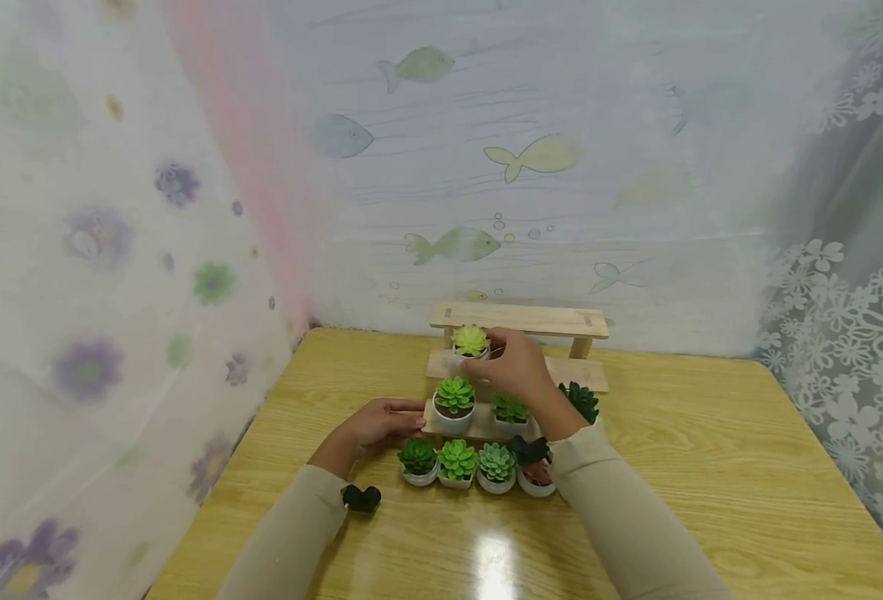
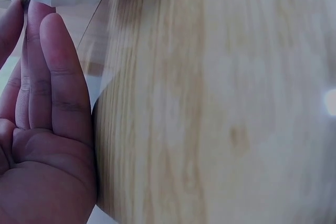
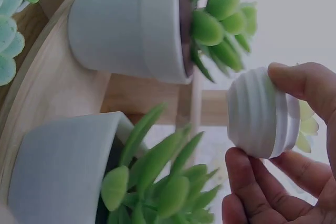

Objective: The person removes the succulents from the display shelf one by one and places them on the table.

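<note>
A small potted succulent (image 1: 472, 341) with yellow-green leaves is pinched by my right hand (image 1: 519, 367) over the left part of a tiered wooden stand (image 1: 519, 318). Its ribbed white pot (image 3: 257, 114) sits between thumb and fingertips in the right wrist view. My left hand (image 1: 377, 423) touches the left end of the stand's lower board with its fingertips; its fingers (image 2: 65, 77) are fairly straight. On that board are a bright green succulent (image 1: 454, 396), a green succulent (image 1: 511, 408) and, partly behind the right forearm, a dark green succulent (image 1: 579, 402).
Several potted succulents stand in a front row: a dark green one (image 1: 417, 457), a bright green one (image 1: 457, 460), a pale bluish one (image 1: 497, 460) and a reddish one (image 1: 536, 475) partly hidden by the right wrist's black camera. The wood-grain table (image 1: 711, 467) meets a fish-patterned curtain (image 1: 636, 250).
</note>
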`<control>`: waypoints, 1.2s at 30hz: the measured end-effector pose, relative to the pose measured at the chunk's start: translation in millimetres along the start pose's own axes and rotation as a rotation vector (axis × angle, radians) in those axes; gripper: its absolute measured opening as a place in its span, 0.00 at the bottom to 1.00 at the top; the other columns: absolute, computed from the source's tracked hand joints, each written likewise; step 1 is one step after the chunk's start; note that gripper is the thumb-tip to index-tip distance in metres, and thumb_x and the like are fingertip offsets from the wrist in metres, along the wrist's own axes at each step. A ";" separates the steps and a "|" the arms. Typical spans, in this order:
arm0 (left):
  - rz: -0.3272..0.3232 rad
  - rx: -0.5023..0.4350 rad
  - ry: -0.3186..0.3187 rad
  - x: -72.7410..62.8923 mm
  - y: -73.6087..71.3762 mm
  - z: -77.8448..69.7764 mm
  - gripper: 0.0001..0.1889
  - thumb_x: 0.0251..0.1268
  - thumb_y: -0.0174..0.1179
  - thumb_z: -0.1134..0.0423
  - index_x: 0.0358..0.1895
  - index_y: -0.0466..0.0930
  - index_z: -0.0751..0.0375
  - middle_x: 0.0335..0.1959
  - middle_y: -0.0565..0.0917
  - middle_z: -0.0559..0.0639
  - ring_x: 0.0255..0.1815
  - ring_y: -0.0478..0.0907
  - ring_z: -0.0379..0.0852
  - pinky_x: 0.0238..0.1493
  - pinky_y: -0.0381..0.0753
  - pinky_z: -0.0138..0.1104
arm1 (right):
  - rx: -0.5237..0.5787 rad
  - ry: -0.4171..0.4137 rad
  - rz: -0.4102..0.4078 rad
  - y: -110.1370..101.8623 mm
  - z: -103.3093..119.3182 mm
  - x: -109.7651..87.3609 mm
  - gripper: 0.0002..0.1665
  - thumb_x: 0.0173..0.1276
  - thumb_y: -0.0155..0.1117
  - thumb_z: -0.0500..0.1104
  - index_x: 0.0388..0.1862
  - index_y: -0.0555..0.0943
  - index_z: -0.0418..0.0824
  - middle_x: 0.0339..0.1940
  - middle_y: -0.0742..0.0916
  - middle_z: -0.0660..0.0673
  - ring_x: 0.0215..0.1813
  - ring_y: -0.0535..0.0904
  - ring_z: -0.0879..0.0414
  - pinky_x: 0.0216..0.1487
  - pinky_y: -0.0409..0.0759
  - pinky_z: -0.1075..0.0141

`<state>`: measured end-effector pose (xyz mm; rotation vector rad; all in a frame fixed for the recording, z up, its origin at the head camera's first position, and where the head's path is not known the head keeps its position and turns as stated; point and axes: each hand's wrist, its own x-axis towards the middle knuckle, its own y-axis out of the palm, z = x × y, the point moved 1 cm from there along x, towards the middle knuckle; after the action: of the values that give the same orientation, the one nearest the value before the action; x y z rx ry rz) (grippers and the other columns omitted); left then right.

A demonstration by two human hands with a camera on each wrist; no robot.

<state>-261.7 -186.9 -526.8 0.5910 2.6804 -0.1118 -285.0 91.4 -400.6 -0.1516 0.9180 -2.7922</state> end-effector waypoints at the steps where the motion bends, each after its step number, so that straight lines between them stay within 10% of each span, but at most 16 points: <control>1: 0.002 0.001 -0.001 0.1 -0.1 -0.5 0.30 0.73 0.66 0.59 0.74 0.73 0.61 0.41 0.92 0.50 0.42 0.89 0.41 0.43 0.87 0.35 | 0.008 -0.009 -0.004 -1.6 1.1 -1.7 0.46 0.62 0.79 0.58 0.75 0.74 0.46 0.55 0.86 0.45 0.57 0.83 0.48 0.54 0.85 0.49; 36: 0.002 0.015 0.006 1.5 -2.3 3.4 0.29 0.73 0.67 0.57 0.74 0.74 0.61 0.43 0.92 0.50 0.44 0.89 0.41 0.44 0.87 0.36 | 0.099 -0.074 -0.011 -0.7 19.3 -86.1 0.42 0.52 0.85 0.59 0.65 0.83 0.50 0.51 0.87 0.52 0.51 0.86 0.55 0.48 0.86 0.56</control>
<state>-262.7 -189.0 -530.6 0.5998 2.6872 -0.1296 -198.1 99.7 -387.7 -0.2433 0.7624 -2.8145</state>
